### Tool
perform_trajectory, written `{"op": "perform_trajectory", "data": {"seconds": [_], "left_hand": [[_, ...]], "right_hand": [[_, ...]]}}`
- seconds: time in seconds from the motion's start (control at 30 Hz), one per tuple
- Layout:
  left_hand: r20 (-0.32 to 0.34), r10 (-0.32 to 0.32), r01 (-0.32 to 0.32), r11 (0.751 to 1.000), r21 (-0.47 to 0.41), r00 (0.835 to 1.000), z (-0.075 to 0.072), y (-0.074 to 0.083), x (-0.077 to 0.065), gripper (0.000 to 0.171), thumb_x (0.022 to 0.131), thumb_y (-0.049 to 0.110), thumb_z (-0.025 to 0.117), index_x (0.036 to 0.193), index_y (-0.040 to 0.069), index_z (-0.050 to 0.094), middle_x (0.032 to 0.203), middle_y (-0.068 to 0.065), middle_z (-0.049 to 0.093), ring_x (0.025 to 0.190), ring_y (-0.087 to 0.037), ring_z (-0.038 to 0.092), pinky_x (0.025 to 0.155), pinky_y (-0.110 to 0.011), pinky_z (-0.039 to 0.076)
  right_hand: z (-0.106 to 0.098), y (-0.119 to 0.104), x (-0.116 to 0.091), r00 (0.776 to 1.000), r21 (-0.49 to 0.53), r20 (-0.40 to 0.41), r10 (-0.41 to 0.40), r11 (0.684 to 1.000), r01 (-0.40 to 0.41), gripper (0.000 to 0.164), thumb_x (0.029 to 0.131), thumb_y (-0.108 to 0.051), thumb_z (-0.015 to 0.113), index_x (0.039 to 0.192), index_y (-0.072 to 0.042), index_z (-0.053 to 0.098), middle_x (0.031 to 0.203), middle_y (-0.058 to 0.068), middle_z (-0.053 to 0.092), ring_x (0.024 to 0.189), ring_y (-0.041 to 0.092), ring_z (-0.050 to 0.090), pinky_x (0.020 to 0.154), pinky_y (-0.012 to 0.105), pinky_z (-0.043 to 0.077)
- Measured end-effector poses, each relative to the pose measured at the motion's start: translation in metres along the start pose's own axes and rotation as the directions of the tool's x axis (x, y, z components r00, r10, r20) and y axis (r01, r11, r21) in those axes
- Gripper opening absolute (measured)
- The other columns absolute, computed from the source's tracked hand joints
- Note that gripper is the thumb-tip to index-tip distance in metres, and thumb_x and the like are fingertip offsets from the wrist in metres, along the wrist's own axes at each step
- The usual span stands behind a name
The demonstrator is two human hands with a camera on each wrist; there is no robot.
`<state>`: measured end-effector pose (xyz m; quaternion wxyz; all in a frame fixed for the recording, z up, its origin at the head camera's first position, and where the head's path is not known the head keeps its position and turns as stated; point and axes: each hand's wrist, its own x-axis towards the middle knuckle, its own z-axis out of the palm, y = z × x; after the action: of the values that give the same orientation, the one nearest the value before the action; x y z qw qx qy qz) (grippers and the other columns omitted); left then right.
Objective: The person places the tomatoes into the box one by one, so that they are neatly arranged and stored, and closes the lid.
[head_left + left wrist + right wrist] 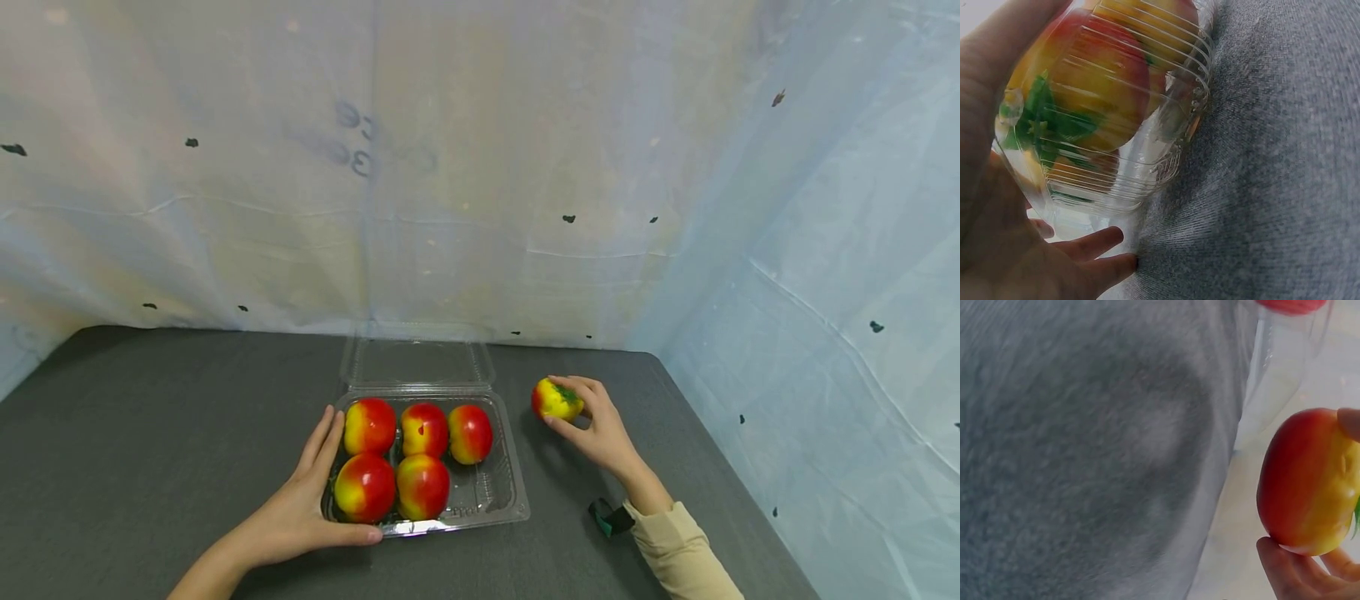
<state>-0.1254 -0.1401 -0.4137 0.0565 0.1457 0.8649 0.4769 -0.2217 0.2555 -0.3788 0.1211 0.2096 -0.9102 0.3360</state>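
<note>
A clear plastic clamshell box point(480, 492) holds several red-and-yellow mango-like fruits point(365, 487), standing in two rows. My left hand point(300, 500) lies along its left side with fingers extended, the thumb reaching along the front rim. Through the ribbed wall in the left wrist view, green leaves show on a fruit point(1104, 87). To the right of the box, my right hand point(596, 425) pinches another such fruit point(558, 398) between thumb and fingers. This fruit point(1310, 481) is tilted, its green leaves facing toward the palm.
The box's transparent lid point(420, 362) lies folded back behind it. Dark grey cloth point(187, 433) covers the table. Pale plastic sheeting point(465, 167) hangs at the back and along the right edge. A dark strap point(611, 518) is at the right wrist.
</note>
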Motion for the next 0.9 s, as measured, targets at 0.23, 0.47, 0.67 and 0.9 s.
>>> {"op": "perform_trajectory", "data": {"seconds": [0.23,0.47,0.67,0.9], "left_hand": [[-0.001,-0.001,0.001,1.0,0.002,1.0,-0.002,0.0,0.0,0.134,0.066,0.044,0.085,0.154,0.017,-0.013,0.157,-0.017,-0.02,0.135,-0.058,0.014,0.09,-0.074,0.035],[-0.008,0.013,-0.013,1.0,0.001,1.0,-0.002,0.0,-0.001,0.133,0.067,0.044,0.084,0.154,0.017,-0.013,0.158,-0.016,-0.02,0.135,-0.058,0.013,0.09,-0.075,0.034],[-0.002,0.017,-0.017,1.0,-0.016,1.0,0.003,0.0,-0.001,0.133,0.066,0.045,0.084,0.154,0.017,-0.012,0.158,-0.014,-0.02,0.137,-0.057,0.012,0.092,-0.075,0.033],[-0.003,0.019,-0.019,1.0,-0.021,1.0,0.0,0.0,-0.001,0.132,0.067,0.042,0.085,0.154,0.016,-0.012,0.158,-0.015,-0.021,0.136,-0.058,0.011,0.09,-0.075,0.034]], "right_hand": [[0.0,-0.019,0.002,0.999,0.019,-0.004,-0.045,0.999,0.045,0.053,0.082,-0.021,0.077,0.131,-0.02,0.056,0.131,0.008,0.048,0.111,0.024,0.05,0.086,0.046,0.05],[0.002,-0.031,0.002,0.996,0.019,0.016,-0.088,0.996,0.087,0.053,0.081,-0.023,0.078,0.129,-0.022,0.056,0.13,0.003,0.049,0.112,0.018,0.049,0.087,0.04,0.051],[-0.001,-0.042,-0.003,0.991,0.02,0.02,-0.13,0.991,0.13,0.053,0.079,-0.02,0.079,0.127,-0.022,0.056,0.127,0.001,0.05,0.111,0.017,0.05,0.086,0.039,0.052],[0.001,-0.055,-0.003,0.987,0.055,0.062,-0.146,0.988,0.143,0.052,0.08,-0.025,0.079,0.127,-0.025,0.056,0.128,-0.001,0.05,0.112,0.016,0.05,0.088,0.038,0.052]]}}
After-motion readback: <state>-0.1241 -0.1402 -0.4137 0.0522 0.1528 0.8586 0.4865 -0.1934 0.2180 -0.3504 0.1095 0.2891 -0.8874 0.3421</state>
